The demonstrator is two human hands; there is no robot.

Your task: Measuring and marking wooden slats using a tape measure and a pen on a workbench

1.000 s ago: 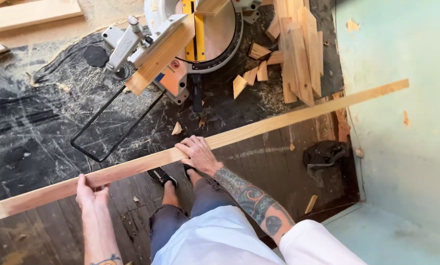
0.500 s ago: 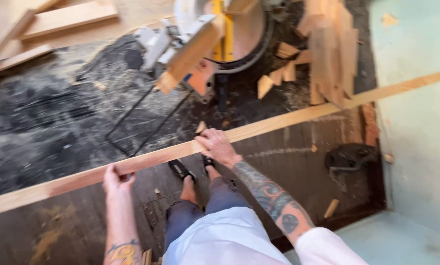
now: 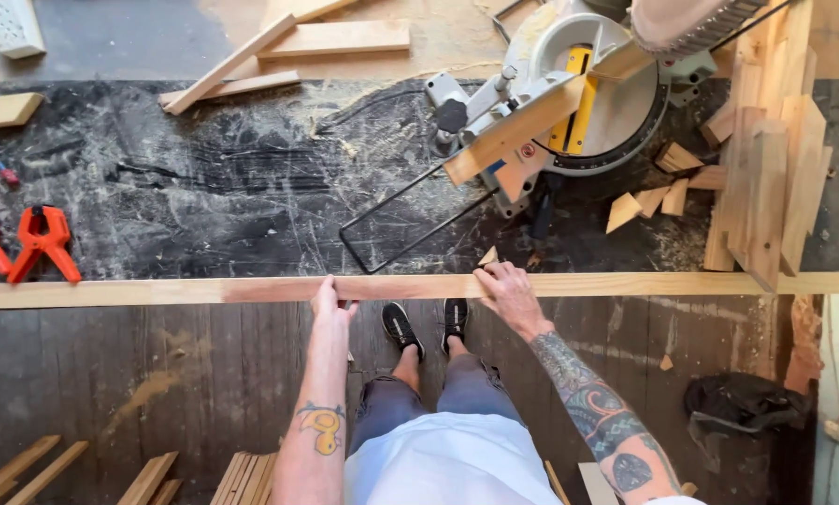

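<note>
I hold a long, narrow wooden board (image 3: 625,283) level in front of me; it spans the whole view from left to right. My left hand (image 3: 329,301) grips it from below near the middle. My right hand (image 3: 505,286) grips it from above, a little further right. The board hangs above the floor, over my two black shoes. A mitre saw (image 3: 569,98) with a yellow guard stands on the floor beyond the board, at the upper right.
Cut wood blocks (image 3: 664,196) and stacked slats (image 3: 765,178) lie right of the saw. Two orange clamps (image 3: 27,241) and a red screwdriver (image 3: 1,165) lie at the left. Loose boards (image 3: 335,39) sit at the top, more slats at the bottom left, a dark cloth (image 3: 737,407) at the bottom right.
The board has swung from slanted to level across the view. The view has shifted left, so the saw now sits further right and the clamps have come into sight.
</note>
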